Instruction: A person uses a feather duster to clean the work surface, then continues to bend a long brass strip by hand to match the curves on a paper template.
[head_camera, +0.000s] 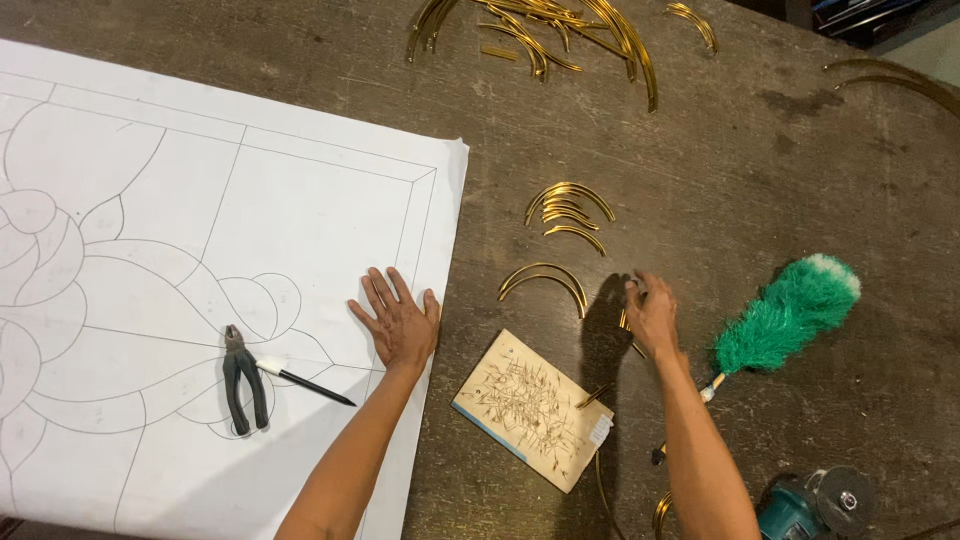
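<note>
My left hand (397, 318) lies flat, fingers spread, on the right part of a large white paper pattern (180, 200) with drawn curved lines. My right hand (652, 313) reaches onto the dark table, its fingers closed around small curved brass strips (626, 322) beside it. More curved brass strips (545, 279) lie just left of that hand, and another small group of brass strips (568, 212) lies above them.
Black pliers (243, 380) and a black pen (303, 381) rest on the paper. A wooden block of small nails (533, 408) sits between my arms. A green feather duster (785, 313) lies right. A teal angle grinder (812, 505) sits bottom right. A brass pile (560, 30) lies at top.
</note>
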